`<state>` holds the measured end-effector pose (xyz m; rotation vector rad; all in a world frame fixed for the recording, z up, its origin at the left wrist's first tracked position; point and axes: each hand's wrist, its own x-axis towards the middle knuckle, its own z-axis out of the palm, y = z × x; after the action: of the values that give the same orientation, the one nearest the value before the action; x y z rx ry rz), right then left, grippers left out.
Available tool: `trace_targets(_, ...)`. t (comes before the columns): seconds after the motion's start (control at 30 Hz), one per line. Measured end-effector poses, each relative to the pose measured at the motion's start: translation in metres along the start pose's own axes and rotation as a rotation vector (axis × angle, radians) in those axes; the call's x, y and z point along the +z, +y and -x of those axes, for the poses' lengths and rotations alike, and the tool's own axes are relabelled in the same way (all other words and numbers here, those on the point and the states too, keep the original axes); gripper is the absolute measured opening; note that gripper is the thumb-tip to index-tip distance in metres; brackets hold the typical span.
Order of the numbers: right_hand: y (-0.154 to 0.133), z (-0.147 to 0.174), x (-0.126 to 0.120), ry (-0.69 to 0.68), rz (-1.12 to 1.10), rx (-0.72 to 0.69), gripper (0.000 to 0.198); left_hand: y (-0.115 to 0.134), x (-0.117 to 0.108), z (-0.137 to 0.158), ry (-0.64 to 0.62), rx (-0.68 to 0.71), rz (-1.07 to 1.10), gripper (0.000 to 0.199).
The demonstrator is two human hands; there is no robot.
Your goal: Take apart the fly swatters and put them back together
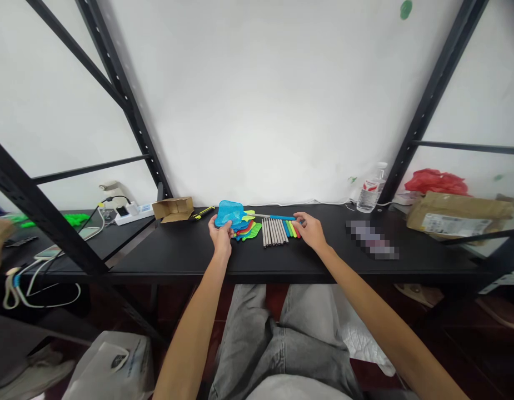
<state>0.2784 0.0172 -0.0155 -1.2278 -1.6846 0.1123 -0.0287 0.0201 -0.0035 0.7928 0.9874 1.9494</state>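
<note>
Black tabletop (169, 256): front edge nearest the lap; loose rods nudged this way might roll off it.
Silver rods (274, 233): laid side by side, coloured handles (292, 229) at their right; a dipping right wrist could scatter the row.
Left hand (221, 233): thumb and fingers closed on the lower edge of the blue mesh head; squeezing hard may bend the mesh.
Right hand (310, 229): fingertips pinched near the handle's outer end; so slight a hold could slip or twist under load.
Blue swatter (230, 213): held crosswise between both hands, above the tabletop; uneven pulling might part or bend its thin shaft. Whether the joint is firm, cannot tell.
Coloured mesh heads (251, 231): overlapping pile, just below the swatter; liable to snag and be dragged along.
Yellow cutter (204, 213): beyond the left hand; blade state unclear, a cut possible if brushed.
Open carton (173, 210): beside the cutter, light-looking, easily knocked.
</note>
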Motion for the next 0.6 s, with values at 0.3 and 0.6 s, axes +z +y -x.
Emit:
trace_targets(0.3, 0.0048, 0.0006, -0.0025, -0.039, 0.038, -0.073, 0.025, 0.0006, -0.0011, 0.0012, -0.058, -0.009, -0.021, 0.081)
trace_targets(0.6, 0.0084, 0.0022, -0.0039, -0.109, 0.186, -0.122, 0.025, -0.0028, -0.0047, -0.0026, -0.117, 0.009, -0.048, 0.085)
